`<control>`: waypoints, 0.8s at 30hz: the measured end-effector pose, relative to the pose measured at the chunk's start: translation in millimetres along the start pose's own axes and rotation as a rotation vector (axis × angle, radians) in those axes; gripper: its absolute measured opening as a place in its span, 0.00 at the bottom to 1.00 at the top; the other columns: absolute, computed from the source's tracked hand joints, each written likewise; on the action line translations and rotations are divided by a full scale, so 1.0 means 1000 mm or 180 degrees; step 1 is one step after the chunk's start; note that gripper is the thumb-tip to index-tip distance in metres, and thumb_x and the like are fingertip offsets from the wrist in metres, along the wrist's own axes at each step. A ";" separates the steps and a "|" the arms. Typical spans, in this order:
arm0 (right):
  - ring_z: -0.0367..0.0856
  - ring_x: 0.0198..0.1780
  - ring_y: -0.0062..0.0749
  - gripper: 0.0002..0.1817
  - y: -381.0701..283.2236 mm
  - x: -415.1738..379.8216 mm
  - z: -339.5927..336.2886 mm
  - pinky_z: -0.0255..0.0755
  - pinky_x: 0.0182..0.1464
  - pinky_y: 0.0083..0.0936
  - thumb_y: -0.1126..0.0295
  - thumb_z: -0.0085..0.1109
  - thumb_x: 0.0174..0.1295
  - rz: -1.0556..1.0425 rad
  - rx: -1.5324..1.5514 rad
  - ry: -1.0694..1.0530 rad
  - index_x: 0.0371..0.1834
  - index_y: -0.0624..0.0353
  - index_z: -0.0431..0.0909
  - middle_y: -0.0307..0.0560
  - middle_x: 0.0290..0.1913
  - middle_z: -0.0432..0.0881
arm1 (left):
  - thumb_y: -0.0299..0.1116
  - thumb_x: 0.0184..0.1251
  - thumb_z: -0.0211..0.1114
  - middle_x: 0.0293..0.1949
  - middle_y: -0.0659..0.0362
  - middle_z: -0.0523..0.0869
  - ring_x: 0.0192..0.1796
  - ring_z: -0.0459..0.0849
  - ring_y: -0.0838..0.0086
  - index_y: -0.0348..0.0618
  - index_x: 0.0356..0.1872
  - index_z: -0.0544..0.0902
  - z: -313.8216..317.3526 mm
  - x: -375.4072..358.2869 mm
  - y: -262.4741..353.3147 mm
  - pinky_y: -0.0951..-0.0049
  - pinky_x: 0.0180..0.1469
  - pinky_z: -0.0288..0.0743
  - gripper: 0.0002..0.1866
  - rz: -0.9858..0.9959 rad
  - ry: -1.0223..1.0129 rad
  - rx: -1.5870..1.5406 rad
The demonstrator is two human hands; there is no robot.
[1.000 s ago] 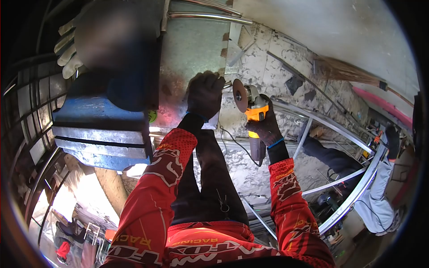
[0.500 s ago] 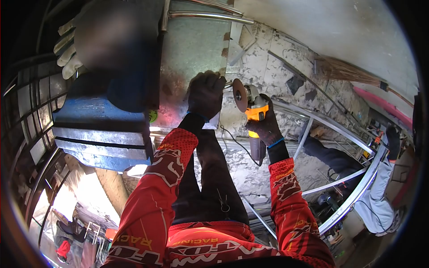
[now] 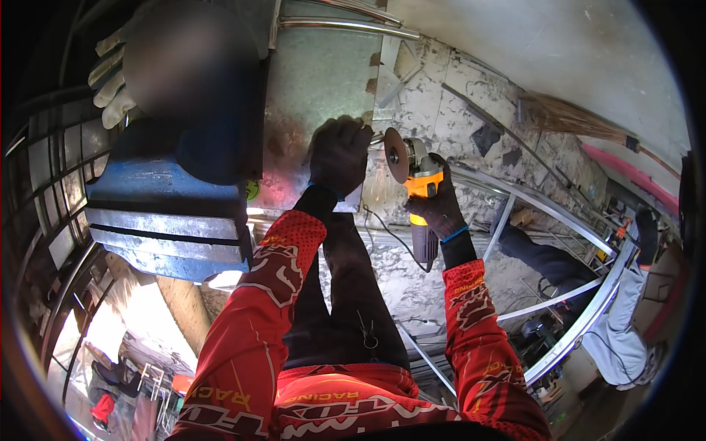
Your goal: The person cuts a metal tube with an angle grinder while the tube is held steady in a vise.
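My right hand (image 3: 440,202), in a dark glove, is wrapped round the yellow and grey body of an angle grinder (image 3: 423,184). Its brown disc (image 3: 396,156) faces my left hand (image 3: 338,158), also gloved and closed in a fist. From the fist's right side a short thin metal piece (image 3: 376,137) sticks out, its tip right at the disc's edge. The rest of that piece is hidden inside my fingers. A dark power cord (image 3: 390,239) loops down below the grinder. Behind my left hand lies a worn metal sheet top (image 3: 316,81).
A big blue bench vise (image 3: 169,191) stands to the left. Metal tubes (image 3: 346,28) lie at the top. To the right a welded metal frame (image 3: 544,202) rests low, with a person in grey trousers (image 3: 625,323) beside it. Another person (image 3: 103,408) is at the lower left.
Both hands, the grinder and the thin metal piece hold almost the same place, with only a tiny shift of the grinder in view.
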State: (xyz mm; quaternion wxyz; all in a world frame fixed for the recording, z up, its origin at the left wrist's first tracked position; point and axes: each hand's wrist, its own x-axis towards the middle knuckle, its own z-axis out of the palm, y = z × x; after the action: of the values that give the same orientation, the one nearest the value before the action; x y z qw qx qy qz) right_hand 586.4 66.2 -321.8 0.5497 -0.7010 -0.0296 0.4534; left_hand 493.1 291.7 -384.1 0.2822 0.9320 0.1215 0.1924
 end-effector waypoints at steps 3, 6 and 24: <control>0.80 0.53 0.33 0.55 0.001 0.000 0.000 0.80 0.54 0.32 0.84 0.71 0.42 -0.0006 -0.0120 0.0024 0.77 0.52 0.52 0.47 0.56 0.80 | 0.27 0.51 0.67 0.50 0.51 0.83 0.56 0.80 0.54 0.43 0.48 0.81 0.000 0.000 0.000 0.52 0.61 0.73 0.19 0.0021 0.0016 0.0007; 0.80 0.53 0.33 0.55 0.002 0.001 -0.001 0.80 0.54 0.32 0.84 0.71 0.42 -0.0003 -0.0130 0.0021 0.77 0.52 0.52 0.47 0.57 0.80 | 0.28 0.51 0.67 0.50 0.51 0.83 0.56 0.80 0.54 0.43 0.48 0.81 0.000 0.000 0.000 0.52 0.61 0.73 0.20 0.0014 -0.0010 0.0017; 0.80 0.55 0.33 0.54 -0.001 0.002 0.002 0.79 0.54 0.31 0.84 0.70 0.43 -0.0095 0.0160 -0.0053 0.77 0.51 0.53 0.46 0.58 0.79 | 0.27 0.52 0.66 0.45 0.52 0.83 0.52 0.81 0.54 0.42 0.46 0.82 0.000 0.002 -0.001 0.53 0.59 0.74 0.17 0.0050 0.0068 0.0003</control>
State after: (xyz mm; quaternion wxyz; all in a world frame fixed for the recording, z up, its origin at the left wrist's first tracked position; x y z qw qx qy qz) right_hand 587.3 69.1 -322.3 0.5736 -0.6826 -0.0332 0.4516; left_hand 494.5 292.8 -383.9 0.2789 0.9309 0.1173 0.2044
